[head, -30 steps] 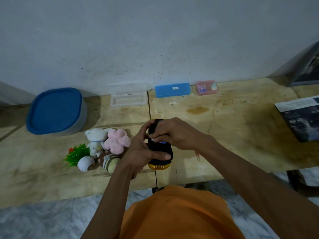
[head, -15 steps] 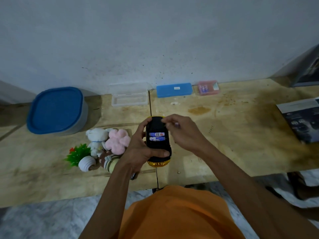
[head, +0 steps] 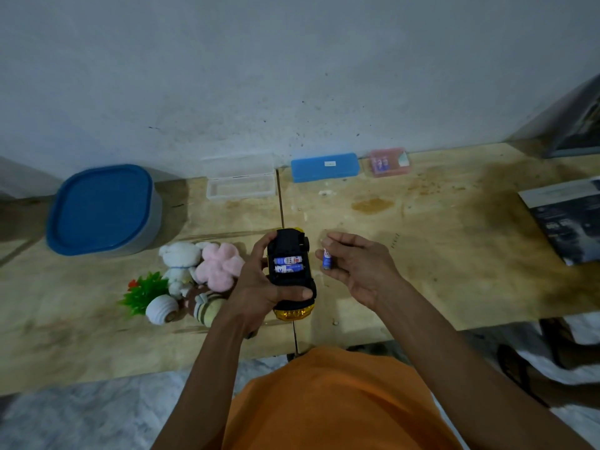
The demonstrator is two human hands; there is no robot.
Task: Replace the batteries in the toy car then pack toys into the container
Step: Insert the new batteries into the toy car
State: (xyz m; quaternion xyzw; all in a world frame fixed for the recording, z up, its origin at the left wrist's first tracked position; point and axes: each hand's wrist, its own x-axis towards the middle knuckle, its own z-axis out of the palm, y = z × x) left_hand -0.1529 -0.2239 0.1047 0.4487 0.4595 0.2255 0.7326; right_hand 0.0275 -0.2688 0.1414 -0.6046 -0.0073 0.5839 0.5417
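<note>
My left hand (head: 256,287) grips the toy car (head: 290,254) upside down over the wooden table, its black underside up and yellow body below. The battery bay is uncovered and two blue-and-white batteries (head: 288,265) lie in it. To the car's right, my right hand (head: 357,266) pinches a single blue battery (head: 327,259) between thumb and fingers, clear of the car. A grey container with a blue lid (head: 100,209) stands at the back left. Soft toys lie left of the car: a white plush (head: 180,259), a pink plush (head: 219,264), a striped plush (head: 206,306).
A small green plant in a white pot (head: 147,297) lies by the plush toys. Along the wall sit a clear open case (head: 241,186), a blue case (head: 324,167) and a pink battery box (head: 388,162). A dark booklet (head: 568,219) rests at the right edge.
My right hand has lifted off the car's underside and drawn away to the right with one battery. The bay now shows two batteries. My left hand kept the car steady.
</note>
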